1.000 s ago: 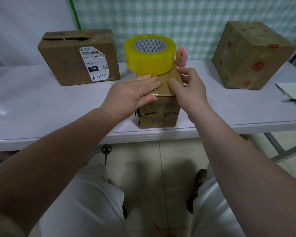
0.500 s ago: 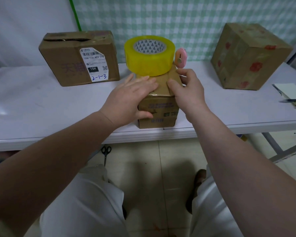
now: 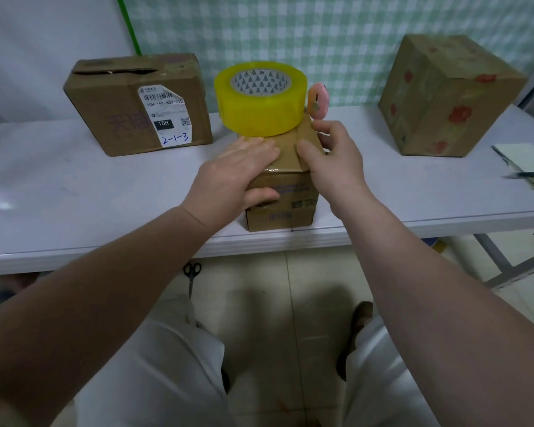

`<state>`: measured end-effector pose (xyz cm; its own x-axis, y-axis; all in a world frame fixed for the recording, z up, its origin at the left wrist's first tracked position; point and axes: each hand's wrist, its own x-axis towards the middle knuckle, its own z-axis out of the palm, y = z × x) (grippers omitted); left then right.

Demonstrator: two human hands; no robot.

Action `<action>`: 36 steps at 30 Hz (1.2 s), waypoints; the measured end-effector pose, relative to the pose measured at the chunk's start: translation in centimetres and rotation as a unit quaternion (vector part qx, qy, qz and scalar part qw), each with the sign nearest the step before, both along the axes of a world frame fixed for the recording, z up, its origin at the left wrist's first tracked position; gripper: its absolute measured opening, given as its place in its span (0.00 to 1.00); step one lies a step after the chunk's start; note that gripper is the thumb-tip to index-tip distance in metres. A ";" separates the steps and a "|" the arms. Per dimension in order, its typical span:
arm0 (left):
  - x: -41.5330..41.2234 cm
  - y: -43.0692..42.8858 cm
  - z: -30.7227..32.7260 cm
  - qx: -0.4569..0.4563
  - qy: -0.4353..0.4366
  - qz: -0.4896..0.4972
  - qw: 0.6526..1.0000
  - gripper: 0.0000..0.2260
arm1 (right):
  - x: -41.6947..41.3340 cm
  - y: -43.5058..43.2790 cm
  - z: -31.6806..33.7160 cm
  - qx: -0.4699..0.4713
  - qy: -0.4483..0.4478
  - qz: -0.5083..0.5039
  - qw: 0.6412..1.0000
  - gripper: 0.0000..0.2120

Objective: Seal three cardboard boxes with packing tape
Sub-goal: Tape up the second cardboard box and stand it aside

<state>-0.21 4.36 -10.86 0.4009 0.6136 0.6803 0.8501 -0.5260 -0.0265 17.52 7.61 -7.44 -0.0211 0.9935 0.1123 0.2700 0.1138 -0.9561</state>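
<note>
— Where is the small box [image 3: 287, 157]?

— Between and under both hands, at the near edge of the counter [image 3: 90, 192].

— How do the hands lie?

— The left hand [image 3: 232, 177] is spread flat on the lid with its fingers straight and together, and its thumb lies against the front face. The right hand [image 3: 336, 161] grips the lid's right edge, thumb on top and fingers curled over the far right side.

— And the tape?

— A yellow roll of tape [image 3: 261, 103] lies flat on the far part of the lid, just beyond the fingertips of the left hand. A pink cutter [image 3: 318, 101] sits just beside it, right above the right hand's fingers.

— The other boxes?

— A labelled box [image 3: 136, 103] stands well off to the left of the left hand, farther back, with a gap showing in its top. A flowered box [image 3: 444, 97] stands well off to the right of the right hand, also farther back.

— Anything else?

— Far to the right of the right hand lie a notepad [image 3: 524, 155] and a pen [image 3: 527, 175]. Below the left forearm, scissors [image 3: 191, 274] lie on the floor [image 3: 290, 303] under the counter.
</note>
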 end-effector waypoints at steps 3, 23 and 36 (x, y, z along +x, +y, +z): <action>-0.5 -0.4 1.1 -0.048 0.024 -0.003 0.999 0.30 | 0.3 0.1 0.0 0.004 -0.008 0.009 1.000 0.18; -4.6 0.6 10.0 -0.109 -0.472 0.269 0.832 0.15 | -0.2 -2.8 1.8 0.013 -0.170 -0.021 0.985 0.34; -3.3 -2.6 6.9 -0.290 -0.307 0.252 0.871 0.23 | 2.6 1.7 0.7 -0.002 -0.140 -0.067 0.988 0.27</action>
